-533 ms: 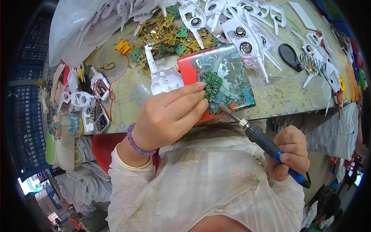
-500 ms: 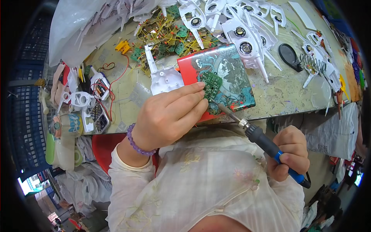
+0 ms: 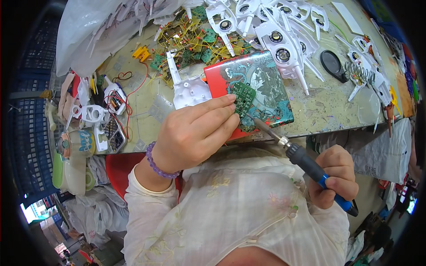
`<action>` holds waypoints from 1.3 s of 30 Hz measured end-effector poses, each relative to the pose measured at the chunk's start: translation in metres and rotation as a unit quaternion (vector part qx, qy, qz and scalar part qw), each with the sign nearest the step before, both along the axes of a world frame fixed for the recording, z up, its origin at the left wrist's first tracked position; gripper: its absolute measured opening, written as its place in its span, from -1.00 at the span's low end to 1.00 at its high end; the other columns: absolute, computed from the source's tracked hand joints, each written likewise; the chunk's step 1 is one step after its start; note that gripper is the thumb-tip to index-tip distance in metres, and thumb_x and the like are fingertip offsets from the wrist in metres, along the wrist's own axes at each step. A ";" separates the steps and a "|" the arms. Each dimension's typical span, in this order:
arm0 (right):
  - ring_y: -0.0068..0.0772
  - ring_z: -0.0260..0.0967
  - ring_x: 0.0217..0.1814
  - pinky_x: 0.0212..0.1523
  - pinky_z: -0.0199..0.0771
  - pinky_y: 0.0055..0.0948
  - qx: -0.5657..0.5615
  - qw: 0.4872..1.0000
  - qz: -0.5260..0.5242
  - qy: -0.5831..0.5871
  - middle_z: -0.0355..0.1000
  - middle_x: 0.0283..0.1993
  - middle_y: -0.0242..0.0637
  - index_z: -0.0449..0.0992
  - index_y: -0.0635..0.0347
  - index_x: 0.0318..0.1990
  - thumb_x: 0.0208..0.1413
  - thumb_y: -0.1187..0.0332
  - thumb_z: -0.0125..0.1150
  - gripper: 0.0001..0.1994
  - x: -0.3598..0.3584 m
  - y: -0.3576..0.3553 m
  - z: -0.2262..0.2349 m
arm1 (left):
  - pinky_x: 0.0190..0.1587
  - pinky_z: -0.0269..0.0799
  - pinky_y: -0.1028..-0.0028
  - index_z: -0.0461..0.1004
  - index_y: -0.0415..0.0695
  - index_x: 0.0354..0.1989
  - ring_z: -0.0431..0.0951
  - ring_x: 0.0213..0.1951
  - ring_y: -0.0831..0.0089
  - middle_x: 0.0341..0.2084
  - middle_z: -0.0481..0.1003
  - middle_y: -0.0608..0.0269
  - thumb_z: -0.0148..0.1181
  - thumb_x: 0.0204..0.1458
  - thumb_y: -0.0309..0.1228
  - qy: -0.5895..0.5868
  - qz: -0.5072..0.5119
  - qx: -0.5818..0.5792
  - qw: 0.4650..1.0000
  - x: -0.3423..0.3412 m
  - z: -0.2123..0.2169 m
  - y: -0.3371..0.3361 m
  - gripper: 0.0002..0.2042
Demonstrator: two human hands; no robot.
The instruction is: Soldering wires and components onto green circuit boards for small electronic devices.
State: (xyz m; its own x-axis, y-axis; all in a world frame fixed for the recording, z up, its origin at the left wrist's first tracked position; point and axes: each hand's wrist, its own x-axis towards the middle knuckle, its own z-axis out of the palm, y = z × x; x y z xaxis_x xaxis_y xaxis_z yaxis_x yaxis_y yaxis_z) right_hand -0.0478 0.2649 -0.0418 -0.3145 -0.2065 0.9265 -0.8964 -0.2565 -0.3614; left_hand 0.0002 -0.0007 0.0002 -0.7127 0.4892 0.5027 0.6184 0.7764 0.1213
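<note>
Pinched in the fingers of my left hand [image 3: 197, 126] is a small green circuit board [image 3: 244, 95], tilted over a red box with a dark teal patterned lid [image 3: 270, 82]. My right hand [image 3: 335, 177] grips the blue and black handle of a soldering iron [image 3: 306, 163]. The iron's tip points up and left, close to the board's lower edge by my left fingertips; whether it touches cannot be made out. Just left of the box lies a white plastic housing [image 3: 191, 91] with a long stem.
Behind the box is a heap of green boards with yellow wires [image 3: 199, 42]. White housings with round dark parts [image 3: 284, 48] pile up at the back. To the right are a black oval lid [image 3: 333, 64] and a coil spring [image 3: 360, 73]. Red wires [image 3: 128, 106] lie leftward.
The soldering iron and my right hand have shifted slightly right, the tip drawing a little off the board's edge. My left hand and the board stay nearly still.
</note>
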 end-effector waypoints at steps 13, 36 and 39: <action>-0.29 0.45 -0.30 -0.25 0.44 -0.43 0.096 0.972 -0.068 -0.206 0.51 -0.25 -0.10 0.35 0.22 0.10 0.09 0.48 0.16 -0.62 -0.018 -0.029 0.008 | -0.28 0.56 0.40 0.52 -0.26 -0.40 0.59 -0.23 0.19 -0.39 0.52 0.13 0.30 -0.35 -0.54 0.000 -0.009 0.012 1.000 -0.001 -0.001 0.000 -0.76; -0.60 0.21 -0.44 -0.43 0.16 -0.63 0.102 0.886 -0.431 -0.137 0.39 -0.34 -0.28 0.45 0.41 -0.03 0.09 -0.11 0.09 -0.38 -0.015 0.083 0.017 | -0.49 0.40 0.41 0.52 -0.16 -0.26 0.49 -0.47 0.32 -0.40 0.48 0.21 0.29 -0.15 -0.51 -0.210 -0.180 0.187 0.943 0.020 -0.050 0.084 -0.78; -0.54 0.21 -0.48 -0.48 0.15 -0.58 0.033 0.886 -0.453 -0.094 0.35 -0.44 -0.28 0.49 0.42 -0.14 0.15 -0.03 0.05 -0.46 -0.010 0.097 0.014 | -0.34 0.42 0.37 0.50 -0.18 -0.27 0.48 -0.35 0.26 -0.36 0.45 0.18 0.20 -0.15 -0.55 -0.212 -0.140 0.164 0.953 0.001 -0.053 0.115 -0.79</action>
